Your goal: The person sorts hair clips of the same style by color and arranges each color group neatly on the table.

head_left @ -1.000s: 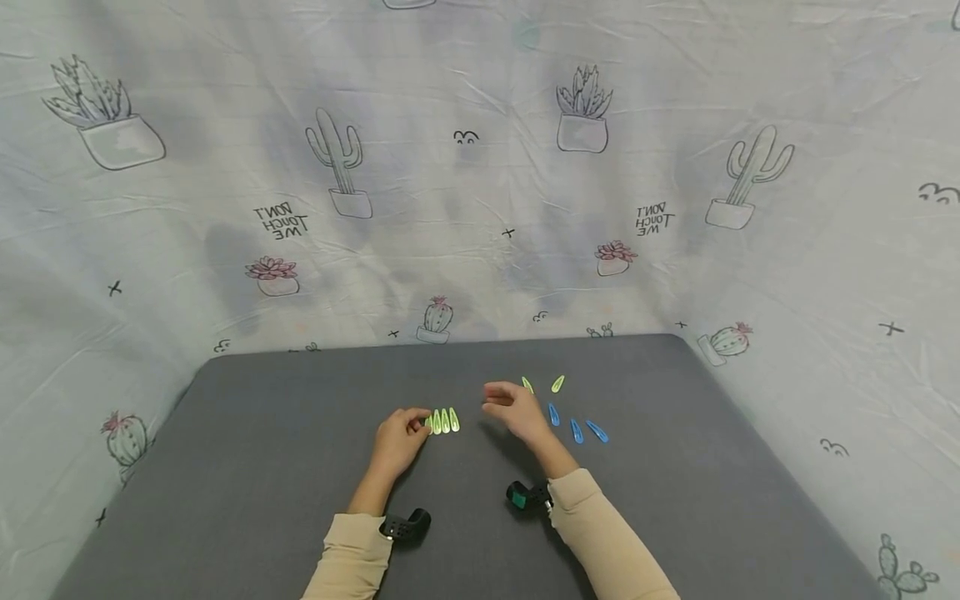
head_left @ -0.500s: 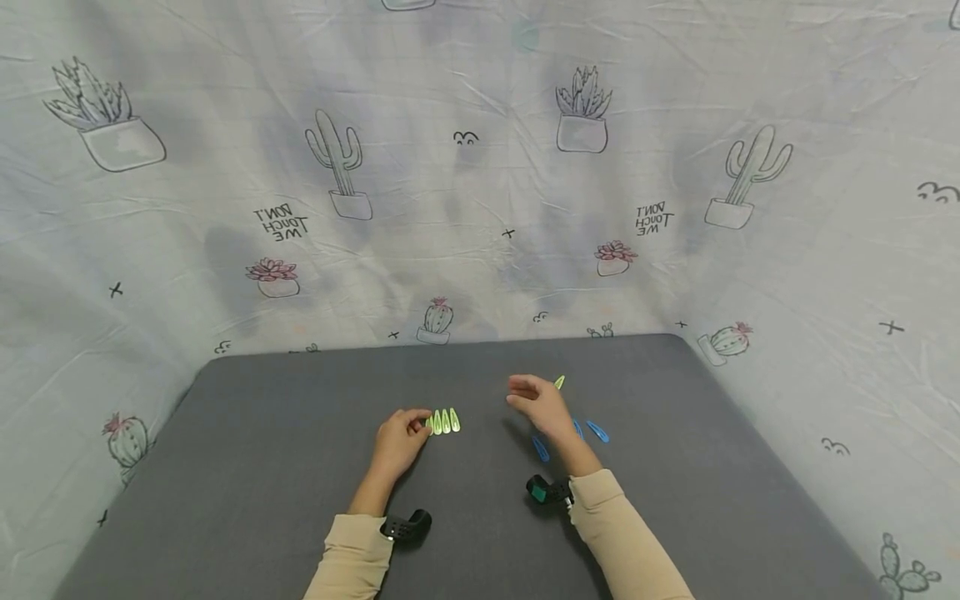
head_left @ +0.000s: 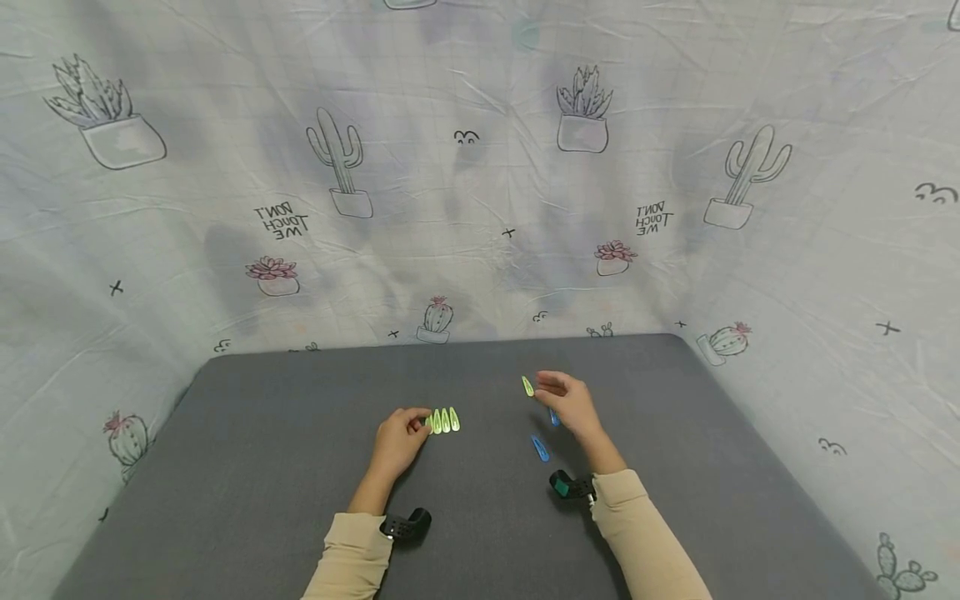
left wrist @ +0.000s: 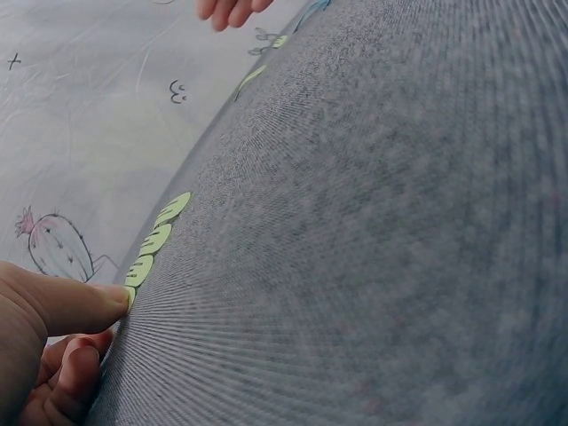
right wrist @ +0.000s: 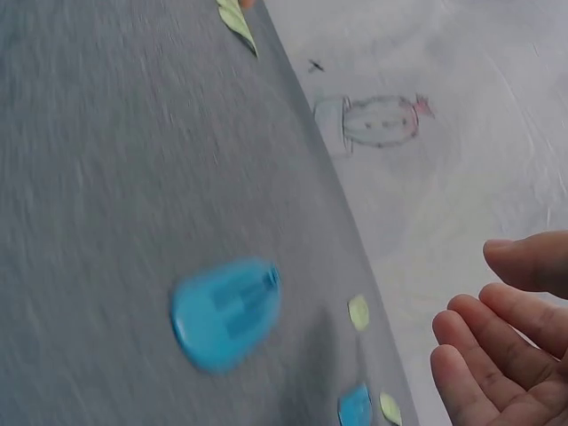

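Note:
My left hand (head_left: 400, 439) stays at the left end of a short row of lime-green snap hair clips (head_left: 446, 420), thumb and fingertip at the outermost clip. In the left wrist view the thumb (left wrist: 93, 306) touches that clip (left wrist: 130, 295), and the other fingers are curled beneath. My right hand (head_left: 573, 406) hovers over the scattered clips, fingers parted from the thumb, nothing visible between them. Just left of it lies a lone lime-green clip (head_left: 528, 386). A blue clip (head_left: 554, 417) is partly covered by the hand; another blue clip (head_left: 541, 448) lies nearer.
A grey cloth-covered table (head_left: 300, 483) bears everything. Behind it hangs a pale curtain (head_left: 480, 183) with printed cactus drawings. In the right wrist view, a blue clip (right wrist: 355, 406) and two lime-green ones lie towards the table's far edge.
My right hand has moved right across the scattered clips, uncovering the lone lime-green and left blue clips and covering others. The left hand and the row have kept their place.

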Available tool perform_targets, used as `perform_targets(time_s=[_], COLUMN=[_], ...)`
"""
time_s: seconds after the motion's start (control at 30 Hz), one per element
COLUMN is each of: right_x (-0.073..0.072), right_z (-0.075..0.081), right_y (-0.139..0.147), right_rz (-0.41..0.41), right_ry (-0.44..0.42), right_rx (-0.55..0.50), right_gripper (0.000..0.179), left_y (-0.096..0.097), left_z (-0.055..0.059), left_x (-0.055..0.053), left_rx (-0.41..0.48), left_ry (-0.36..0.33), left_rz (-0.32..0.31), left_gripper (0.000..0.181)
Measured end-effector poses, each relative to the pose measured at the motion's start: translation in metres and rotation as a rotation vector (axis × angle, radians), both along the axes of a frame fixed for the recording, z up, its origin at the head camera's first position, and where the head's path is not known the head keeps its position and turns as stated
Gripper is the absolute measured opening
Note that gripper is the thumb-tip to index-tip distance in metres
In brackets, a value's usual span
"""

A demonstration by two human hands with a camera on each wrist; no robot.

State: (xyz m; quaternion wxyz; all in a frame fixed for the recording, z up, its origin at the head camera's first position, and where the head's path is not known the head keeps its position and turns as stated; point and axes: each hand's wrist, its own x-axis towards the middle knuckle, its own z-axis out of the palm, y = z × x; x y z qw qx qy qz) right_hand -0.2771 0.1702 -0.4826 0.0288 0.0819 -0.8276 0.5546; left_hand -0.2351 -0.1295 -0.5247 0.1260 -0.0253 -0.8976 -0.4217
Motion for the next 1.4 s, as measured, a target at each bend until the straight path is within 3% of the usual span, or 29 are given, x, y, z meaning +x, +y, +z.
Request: perform_targets(time_s=[0.37,0.8,1.17,1.4], right_x=[-0.013,-0.024,-0.039,-0.046], right_z=[-0.009,-0.018,-0.014,-0.012], right_y=[0.031,0.037,0.032,0.026], right_rz=[-0.096,-0.146,-0.235,-0.304], right_ry=[-0.052,-0.119,-0.169,-0.138], right_rx=[0.01,0.051,0.167,0.282], right_gripper=[0.043,0.043,0.037,0.027], left_y=[0.0,-0.002,-0.001,0.0], left_z=[0.004,0.0,-0.001,-0.002], left_x=[0.0,0.0,-0.002,-0.002], left_rx=[0.003,0.002,-0.005,-0.005], left_ry=[0.01,-0.003,-0.001,0.009], left_rz=[-0.011,-0.005,-0.012,0.0], left_gripper=[0.022,0.022,0.022,0.022])
